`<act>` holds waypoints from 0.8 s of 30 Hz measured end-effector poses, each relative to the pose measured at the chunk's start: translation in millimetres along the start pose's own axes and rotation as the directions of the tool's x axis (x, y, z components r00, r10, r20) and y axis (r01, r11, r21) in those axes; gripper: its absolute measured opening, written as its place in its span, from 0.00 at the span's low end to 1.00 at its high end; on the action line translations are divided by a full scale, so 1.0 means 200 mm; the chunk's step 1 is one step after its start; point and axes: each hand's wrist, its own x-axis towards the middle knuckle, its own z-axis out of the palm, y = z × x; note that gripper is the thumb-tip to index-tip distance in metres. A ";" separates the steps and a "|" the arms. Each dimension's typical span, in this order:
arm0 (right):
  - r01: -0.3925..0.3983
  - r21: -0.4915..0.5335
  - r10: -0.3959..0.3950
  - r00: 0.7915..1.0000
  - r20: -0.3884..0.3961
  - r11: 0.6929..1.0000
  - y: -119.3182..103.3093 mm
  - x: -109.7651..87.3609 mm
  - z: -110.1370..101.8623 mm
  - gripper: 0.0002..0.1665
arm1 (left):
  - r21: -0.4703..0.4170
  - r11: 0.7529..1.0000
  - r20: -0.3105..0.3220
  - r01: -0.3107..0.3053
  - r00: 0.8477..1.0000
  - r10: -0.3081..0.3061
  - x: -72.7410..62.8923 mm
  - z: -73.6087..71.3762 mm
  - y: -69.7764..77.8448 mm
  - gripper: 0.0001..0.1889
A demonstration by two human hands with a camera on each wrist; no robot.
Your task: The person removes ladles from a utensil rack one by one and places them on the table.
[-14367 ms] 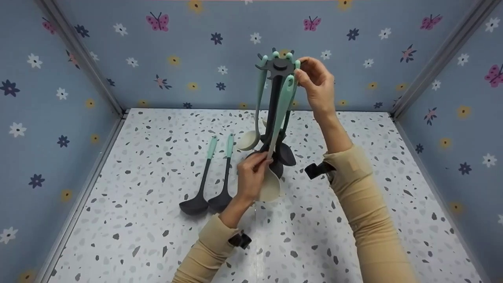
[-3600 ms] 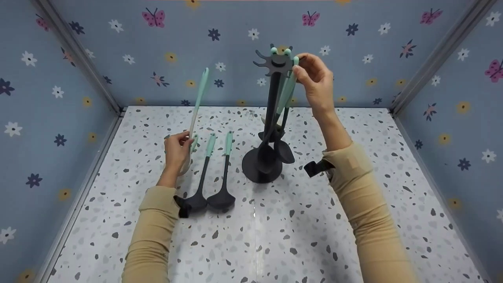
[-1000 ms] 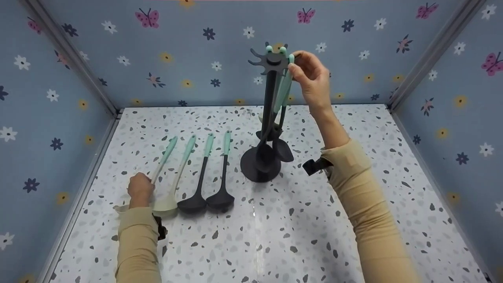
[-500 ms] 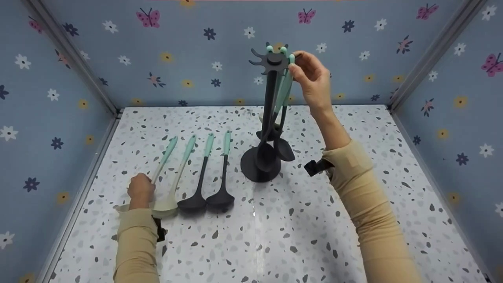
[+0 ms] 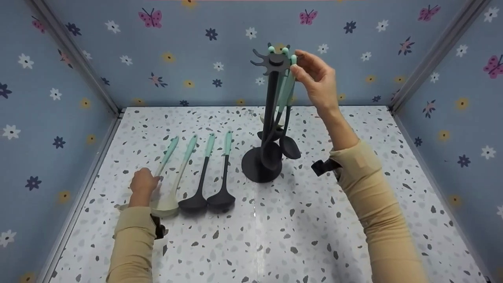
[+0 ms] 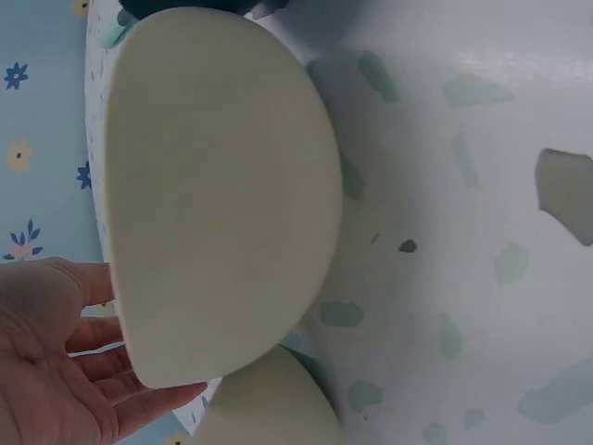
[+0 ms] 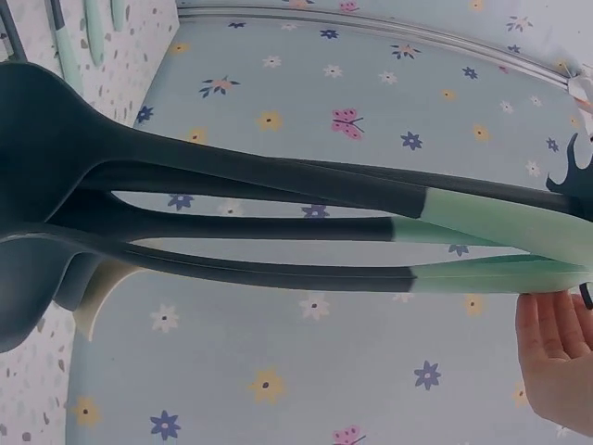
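My left hand [image 5: 143, 184] is low over the leftmost cream ladle [image 5: 169, 151], whose bowl it partly hides. In the left wrist view the palm faces the camera and the fingers [image 6: 153, 408] extend loosely behind a second cream ladle's bowl [image 6: 222, 185]. With thumb and fingertips, my right hand [image 5: 319, 82] pinches the mint handle top of a black spoon [image 5: 290, 147] at the hooked head of the black utensil stand [image 5: 271, 106]. Other mint-handled utensils hang there too. In the right wrist view their black stems [image 7: 278, 273] run side by side.
Two black ladles [image 5: 192, 203] with mint handles lie right of the cream ones, bowls toward the person. The stand's round base [image 5: 255, 173] rests on the speckled tabletop [image 5: 298, 236]. Blue flowered walls [image 5: 228, 47] enclose the back and sides.
Two cream ladles have come off the stand and now lie left of the black ones. Lately my left hand lifted slightly from the leftmost ladle; the spoon at my right hand swung right.
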 end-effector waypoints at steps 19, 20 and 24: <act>-0.024 -0.154 0.031 0.999 0.044 0.988 -0.11 -0.11 -0.01 0.22 | -0.077 0.954 -0.179 -0.289 0.945 0.272 -0.11 -0.12 0.32 0.26; -0.023 -0.163 0.030 0.999 0.045 0.986 -0.11 -0.12 -0.01 0.22 | -0.084 0.947 -0.196 -0.310 0.937 0.289 -0.11 -0.13 0.35 0.26; -0.007 -0.202 0.016 0.999 0.045 0.979 -0.09 -0.15 -0.02 0.21 | -0.100 0.915 -0.259 -0.391 0.898 0.355 -0.16 -0.16 0.46 0.24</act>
